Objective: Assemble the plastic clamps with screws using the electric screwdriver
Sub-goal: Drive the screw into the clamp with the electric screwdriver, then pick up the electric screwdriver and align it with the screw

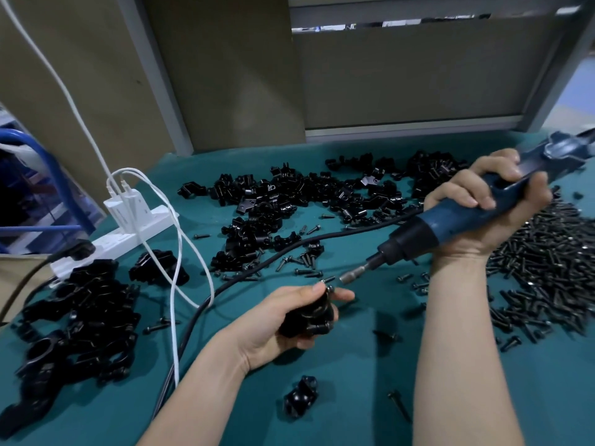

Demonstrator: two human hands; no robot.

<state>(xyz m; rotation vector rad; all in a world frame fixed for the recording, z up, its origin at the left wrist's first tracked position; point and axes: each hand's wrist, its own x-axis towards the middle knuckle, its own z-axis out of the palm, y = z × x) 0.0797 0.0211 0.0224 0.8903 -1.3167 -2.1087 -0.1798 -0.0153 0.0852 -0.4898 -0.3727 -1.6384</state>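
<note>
My left hand [283, 323] grips a black plastic clamp [309, 318] low in the middle, and its thumb and forefinger pinch a small black screw [329, 287] at the clamp's top. My right hand [483, 207] holds the blue electric screwdriver [457, 217] tilted down to the left. The metal bit [354, 274] points at the screw from a short gap away. Loose clamp halves [289, 201] lie piled across the back of the green mat. A large heap of black screws [541, 268] lies on the right.
Assembled clamps [80, 320] are heaped at the left, and one single clamp [301, 395] lies near the front. A white power strip [128, 233] with chargers and white cables sits at the left. The screwdriver's black cord [257, 268] crosses the mat. A grey partition stands behind.
</note>
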